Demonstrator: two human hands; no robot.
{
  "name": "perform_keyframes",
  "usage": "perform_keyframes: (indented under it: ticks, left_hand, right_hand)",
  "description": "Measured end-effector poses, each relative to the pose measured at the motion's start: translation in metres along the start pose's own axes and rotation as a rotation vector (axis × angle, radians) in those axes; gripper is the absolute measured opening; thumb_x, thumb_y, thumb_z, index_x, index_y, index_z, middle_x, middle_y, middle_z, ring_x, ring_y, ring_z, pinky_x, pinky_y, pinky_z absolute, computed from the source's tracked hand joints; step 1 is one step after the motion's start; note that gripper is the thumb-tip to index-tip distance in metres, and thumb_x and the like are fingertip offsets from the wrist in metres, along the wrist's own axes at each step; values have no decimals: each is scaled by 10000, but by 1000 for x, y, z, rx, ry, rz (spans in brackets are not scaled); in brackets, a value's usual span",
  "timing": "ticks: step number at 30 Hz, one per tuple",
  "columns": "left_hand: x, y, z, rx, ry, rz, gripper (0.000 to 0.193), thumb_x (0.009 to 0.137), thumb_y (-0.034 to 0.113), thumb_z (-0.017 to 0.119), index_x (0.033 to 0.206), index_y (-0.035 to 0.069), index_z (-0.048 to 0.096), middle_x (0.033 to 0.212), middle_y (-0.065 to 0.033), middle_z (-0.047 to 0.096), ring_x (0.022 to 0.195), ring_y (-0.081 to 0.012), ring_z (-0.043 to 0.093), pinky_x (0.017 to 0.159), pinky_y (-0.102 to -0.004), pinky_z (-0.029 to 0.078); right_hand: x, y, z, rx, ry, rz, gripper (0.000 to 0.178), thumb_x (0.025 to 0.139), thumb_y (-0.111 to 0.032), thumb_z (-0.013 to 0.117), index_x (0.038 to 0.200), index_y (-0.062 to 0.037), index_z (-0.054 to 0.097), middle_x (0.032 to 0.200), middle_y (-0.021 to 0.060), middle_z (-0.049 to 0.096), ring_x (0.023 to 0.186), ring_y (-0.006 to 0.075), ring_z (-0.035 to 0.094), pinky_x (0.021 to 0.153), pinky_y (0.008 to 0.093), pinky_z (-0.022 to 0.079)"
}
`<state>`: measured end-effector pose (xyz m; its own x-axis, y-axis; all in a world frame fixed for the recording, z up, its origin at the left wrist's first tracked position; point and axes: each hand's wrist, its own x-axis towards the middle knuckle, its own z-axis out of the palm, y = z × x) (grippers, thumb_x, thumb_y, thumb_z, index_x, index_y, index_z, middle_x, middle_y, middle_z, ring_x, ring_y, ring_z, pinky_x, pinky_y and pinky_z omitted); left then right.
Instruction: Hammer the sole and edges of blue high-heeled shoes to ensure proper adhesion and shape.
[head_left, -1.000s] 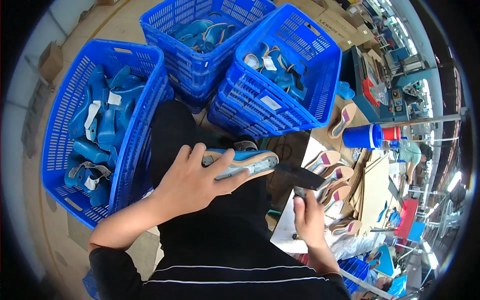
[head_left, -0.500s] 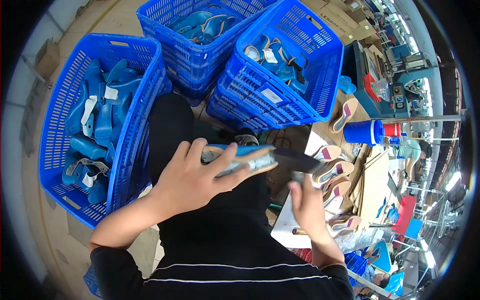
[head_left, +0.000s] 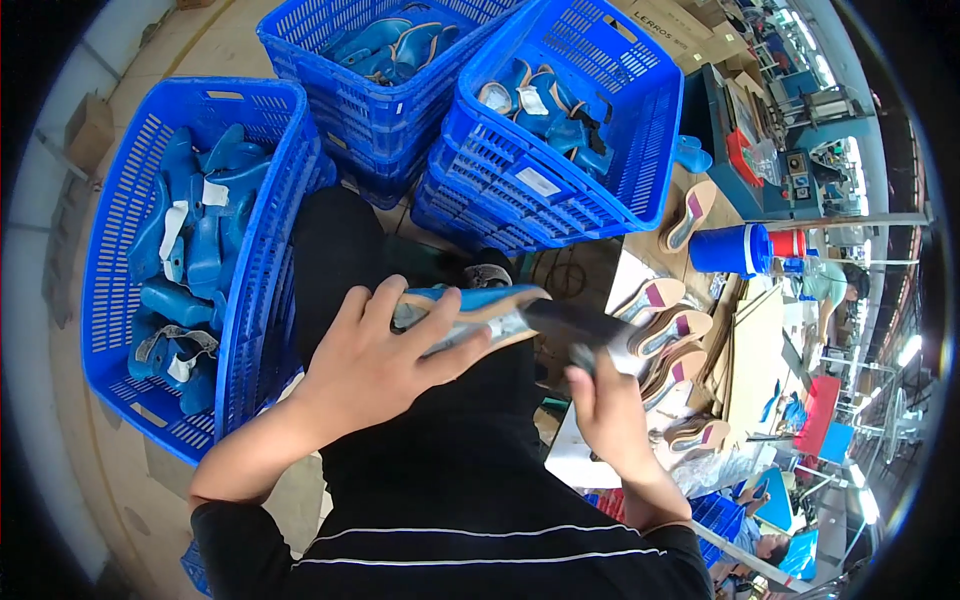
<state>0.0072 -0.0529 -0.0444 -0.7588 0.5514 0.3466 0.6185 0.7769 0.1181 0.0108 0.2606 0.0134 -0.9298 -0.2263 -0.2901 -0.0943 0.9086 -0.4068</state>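
Note:
My left hand [head_left: 385,350] is wrapped round a blue shoe last [head_left: 465,297] with a tan insole [head_left: 510,300] along its side, holding it tilted above my lap. In my right hand [head_left: 610,405] is a dark hammer-like tool [head_left: 580,324], smeared by motion. Its dark end meets or overlaps the right tip of the last; I cannot tell whether they touch. My right thumb sticks up along the tool and most of the grip is hidden.
A blue crate [head_left: 225,400] of shoe lasts stands at my left. Two more stacks of blue crates [head_left: 560,215] stand ahead, holding lasts with insoles. On the right, a worktable [head_left: 575,450] bears several stacked insoles [head_left: 675,330] and a blue jug [head_left: 730,250].
The shoe last has shifted slightly left and tilted a little. The dark tool has swung slightly left over the tip of the last, and my right hand has moved slightly with it.

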Motion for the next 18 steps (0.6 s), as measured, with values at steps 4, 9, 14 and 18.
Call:
perform_keyframes:
  ticks: [4,9,14,18]
  left_hand:
    - [-3,-1,5,15,-4,-4,494,994,254,738,1466,360,638,1418,-90,583,1120,-389,585,829,-435,507]
    - [-6,0,5,46,19,-12,477,1003,281,740,1463,361,641,1416,-87,581,1121,-383,586,833,-441,515]
    - [-1,-4,-2,0,14,-32,506,985,265,746,1471,360,641,1411,-83,583,1128,-379,590,848,-432,523]
    - [-2,-2,5,25,2,-9,522,983,251,742,1480,368,635,1406,-90,584,1124,-384,594,854,-441,525]
  right_hand:
    - [-24,7,-11,239,242,-84,324,1124,-243,575,1261,38,661,738,163,666,570,354,656,566,430,500]
    - [-36,19,-3,885,477,-297,567,1094,-567,598,1341,-66,503,728,29,482,612,89,504,548,214,410]
    - [-17,17,24,118,101,-79,201,1082,-170,592,1142,6,668,777,218,653,698,407,697,653,420,544]
    - [-22,31,35,340,301,-18,275,1153,-248,491,1115,-3,609,674,62,600,564,141,578,534,303,430]
